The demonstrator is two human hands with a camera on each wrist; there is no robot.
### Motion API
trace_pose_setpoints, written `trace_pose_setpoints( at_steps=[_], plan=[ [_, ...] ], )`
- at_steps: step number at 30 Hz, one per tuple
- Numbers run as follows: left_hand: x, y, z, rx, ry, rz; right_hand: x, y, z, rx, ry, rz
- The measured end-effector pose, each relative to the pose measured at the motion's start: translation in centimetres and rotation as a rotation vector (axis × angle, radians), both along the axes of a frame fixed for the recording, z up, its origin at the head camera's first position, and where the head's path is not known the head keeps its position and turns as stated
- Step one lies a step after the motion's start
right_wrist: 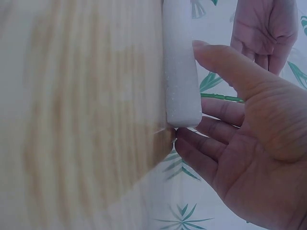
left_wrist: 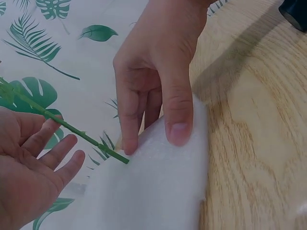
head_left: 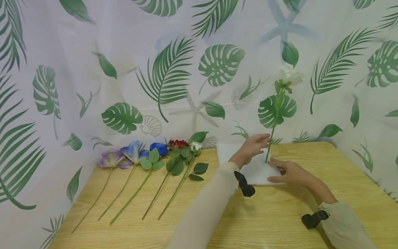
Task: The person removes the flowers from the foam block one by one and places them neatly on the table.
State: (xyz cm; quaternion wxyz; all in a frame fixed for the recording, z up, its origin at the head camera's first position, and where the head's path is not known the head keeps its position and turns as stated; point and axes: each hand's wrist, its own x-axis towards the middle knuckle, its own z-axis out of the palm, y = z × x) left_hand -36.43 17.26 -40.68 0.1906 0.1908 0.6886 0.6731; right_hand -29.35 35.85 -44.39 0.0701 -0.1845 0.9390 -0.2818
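Note:
A white artificial flower point(head_left: 290, 76) stands almost upright, its green stem point(left_wrist: 81, 134) meeting the top of a white foam slab point(head_left: 259, 176). My left hand point(head_left: 252, 147) is beside the stem, fingers loosely extended and fingertips right at it without curling round. At the slab's right end, my right hand point(head_left: 293, 174) holds the foam, with the thumb on one side and the fingers spread at the other. The left wrist view shows the right thumb point(left_wrist: 179, 127) against the foam near the stem's foot. In the right wrist view, the slab's edge point(right_wrist: 182, 81) lies between thumb and fingers.
Several artificial flowers lie in a row on the left of the wooden table point(head_left: 248, 224): a purple one point(head_left: 112, 159), a blue-violet one point(head_left: 133, 152), a blue rose point(head_left: 159, 148), a red one point(head_left: 178, 144) and a white bud point(head_left: 196, 148). A leaf-print curtain point(head_left: 174, 27) hangs behind.

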Motion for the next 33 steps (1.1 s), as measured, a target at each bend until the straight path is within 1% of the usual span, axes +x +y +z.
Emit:
trace_pose_setpoints(
  at_steps=[6,13,20,26,33],
  plan=[
    [-0.03,-0.05,-0.18,0.018,0.027,-0.012,0.05,0.0,0.01,-0.006,-0.009,-0.005],
    [-0.12,-0.26,-0.27,0.041,0.06,0.025,0.16,-0.08,0.3,-0.001,-0.014,-0.008],
    [-0.17,-0.35,-0.53,0.083,0.038,0.016,0.09,-0.09,0.26,0.001,-0.013,0.001],
    [-0.21,-0.08,-0.89,0.131,0.024,0.028,0.17,-0.17,0.25,0.002,-0.009,-0.005],
    [-0.15,0.18,-1.02,0.137,0.014,0.04,0.18,-0.15,0.2,0.003,-0.033,-0.022]
  ],
)
